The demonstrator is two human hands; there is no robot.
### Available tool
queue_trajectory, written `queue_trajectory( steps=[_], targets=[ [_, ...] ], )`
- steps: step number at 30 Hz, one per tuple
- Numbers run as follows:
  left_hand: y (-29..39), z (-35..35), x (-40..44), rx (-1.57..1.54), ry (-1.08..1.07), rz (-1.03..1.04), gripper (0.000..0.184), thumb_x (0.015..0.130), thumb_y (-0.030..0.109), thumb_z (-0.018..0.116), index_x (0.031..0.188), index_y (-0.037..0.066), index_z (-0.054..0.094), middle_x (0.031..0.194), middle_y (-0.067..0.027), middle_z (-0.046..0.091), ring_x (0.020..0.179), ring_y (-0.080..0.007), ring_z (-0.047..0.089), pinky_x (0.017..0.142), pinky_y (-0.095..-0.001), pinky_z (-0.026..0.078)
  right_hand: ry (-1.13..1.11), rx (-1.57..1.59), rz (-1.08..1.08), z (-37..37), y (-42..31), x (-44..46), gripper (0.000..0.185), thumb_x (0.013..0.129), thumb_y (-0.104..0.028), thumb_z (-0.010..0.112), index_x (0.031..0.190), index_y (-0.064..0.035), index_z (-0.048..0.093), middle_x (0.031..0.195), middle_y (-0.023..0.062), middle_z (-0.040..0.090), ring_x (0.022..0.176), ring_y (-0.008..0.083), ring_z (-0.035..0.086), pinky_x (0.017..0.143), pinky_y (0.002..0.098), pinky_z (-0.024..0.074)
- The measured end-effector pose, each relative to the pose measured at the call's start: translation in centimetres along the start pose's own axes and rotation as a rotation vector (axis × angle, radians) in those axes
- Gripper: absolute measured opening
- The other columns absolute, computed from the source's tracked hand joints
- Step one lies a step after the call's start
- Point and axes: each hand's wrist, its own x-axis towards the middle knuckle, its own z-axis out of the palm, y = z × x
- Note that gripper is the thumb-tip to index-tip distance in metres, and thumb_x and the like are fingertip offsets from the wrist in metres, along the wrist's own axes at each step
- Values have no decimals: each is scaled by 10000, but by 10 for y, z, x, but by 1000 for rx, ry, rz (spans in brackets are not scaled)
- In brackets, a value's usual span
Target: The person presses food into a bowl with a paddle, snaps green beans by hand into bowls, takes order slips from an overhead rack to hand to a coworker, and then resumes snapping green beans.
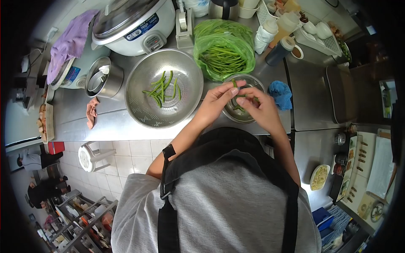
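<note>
My left hand [218, 100] pinches a green bean [235, 84] between thumb and fingers, above a small steel bowl [231, 118]. Close beside it, my right hand [262, 109] has its fingers closed on a short piece of green bean [241, 96]. A few bean bits lie in the small bowl, partly hidden by my hands. Just behind stands an open green plastic bag [249, 44] full of long green beans [222, 59]. To the left, a wide steel colander [139, 99] holds several cut green beans [161, 89].
A rice cooker [145, 36] and a tape dispenser [183, 31] stand behind the colander. A steel pot [114, 82] is left of it. A blue cloth [280, 95] lies right of the small bowl, with squeeze bottles [280, 50] behind. Two people are at the far left.
</note>
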Motion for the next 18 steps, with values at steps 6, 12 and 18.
queue_trajectory(
  steps=[6,12,18],
  targets=[
    [-7,2,0,-304,-16,-214,424,996,300,477,1298,9,537,1204,-103,610,1114,-166,558,1023,-332,376,-1,94,-6,18,11,1,195,889,-219,651,916,-26,648,725,39,621,619,71,505,575,249,398],
    [-5,-18,9,197,171,-8,384,965,275,523,1279,58,564,1225,-112,593,1048,-190,591,926,-340,445,11,-300,80,-3,12,-1,217,865,-207,647,964,-15,665,797,99,667,671,190,619,642,297,470],
    [9,-74,59,1192,376,290,280,812,137,639,1089,116,680,972,-124,675,915,-261,637,745,-357,524,128,-448,-195,-14,62,3,263,843,-207,674,1014,-7,680,803,122,677,727,255,646,707,333,503]
  ],
)
